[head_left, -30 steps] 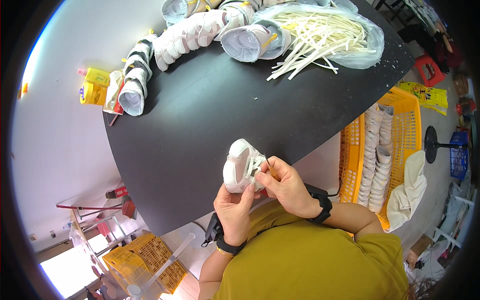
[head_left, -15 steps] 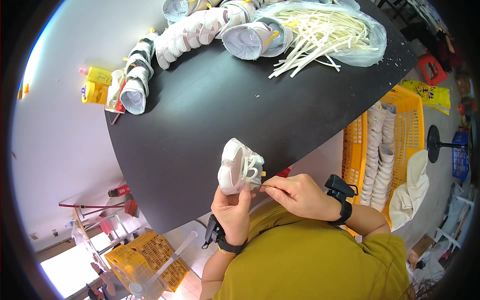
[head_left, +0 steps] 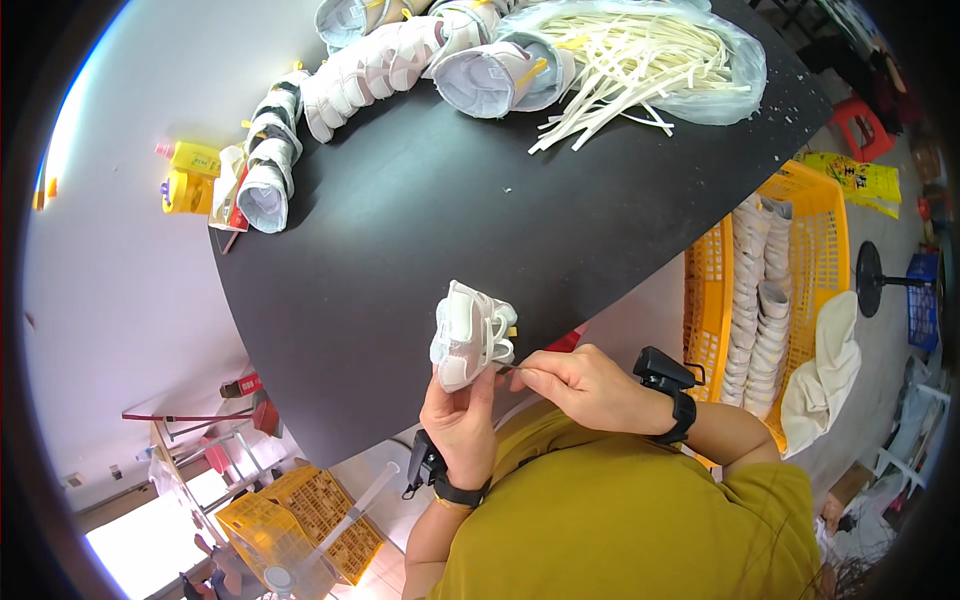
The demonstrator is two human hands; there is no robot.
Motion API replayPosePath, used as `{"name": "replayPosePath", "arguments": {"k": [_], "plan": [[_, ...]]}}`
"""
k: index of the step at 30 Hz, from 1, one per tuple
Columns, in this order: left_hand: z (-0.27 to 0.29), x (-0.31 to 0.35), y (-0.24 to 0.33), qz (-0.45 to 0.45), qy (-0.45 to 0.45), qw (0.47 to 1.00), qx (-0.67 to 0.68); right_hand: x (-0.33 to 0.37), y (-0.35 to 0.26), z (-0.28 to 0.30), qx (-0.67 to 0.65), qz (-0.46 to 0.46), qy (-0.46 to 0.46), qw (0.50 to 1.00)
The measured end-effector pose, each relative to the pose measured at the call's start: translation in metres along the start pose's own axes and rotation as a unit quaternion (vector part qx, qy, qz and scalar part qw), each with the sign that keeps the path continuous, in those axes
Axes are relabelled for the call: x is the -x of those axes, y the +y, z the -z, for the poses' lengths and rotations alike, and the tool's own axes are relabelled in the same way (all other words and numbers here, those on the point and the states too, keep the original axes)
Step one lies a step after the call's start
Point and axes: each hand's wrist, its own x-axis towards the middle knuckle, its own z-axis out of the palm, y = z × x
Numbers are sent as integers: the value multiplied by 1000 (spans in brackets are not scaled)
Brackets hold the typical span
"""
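Left hand point(head_left: 461, 420) pinches the shoe point(head_left: 458, 340) at its near edge, apparently steadying it. Right hand point(head_left: 592, 388) pinches a slim tool point(head_left: 508, 366) beside the laces point(head_left: 490, 338), presumably for fine control.

A smooth black table point(head_left: 400, 230) is used as the work surface, its edges bowed by the lens. Along its far side, a short row of nested white-and-black shoe uppers point(head_left: 268, 150) is laid at the left. Next to it, a longer row of white-and-mauve shoe uppers point(head_left: 365, 80) is stretched out, with more uppers point(head_left: 490, 82) placed beyond its right end. Flat cream laces point(head_left: 650, 50) are spilled onto the tabletop from a clear plastic bag point(head_left: 742, 95). Small white scraps are scattered near the right edge.
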Motion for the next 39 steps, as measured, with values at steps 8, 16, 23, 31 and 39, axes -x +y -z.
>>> {"name": "replayPosePath", "arguments": {"k": [8,16,23,31,39], "plan": [[10,-16,-20,-198,-15,948,-249,-17,5,-11,-332,-142,-73,930],[10,-14,-9,-257,10,904,-342,-28,-3,-21,-29,-8,17,999],[12,-18,-13,-255,33,911,-324,-38,-15,-18,-516,-280,-107,802],[16,-14,-7,-276,-26,900,-337,-34,-10,-32,107,55,59,991],[39,-37,17,-22,70,997,-2,-13,-26,-6,36,63,-15,997]]}}
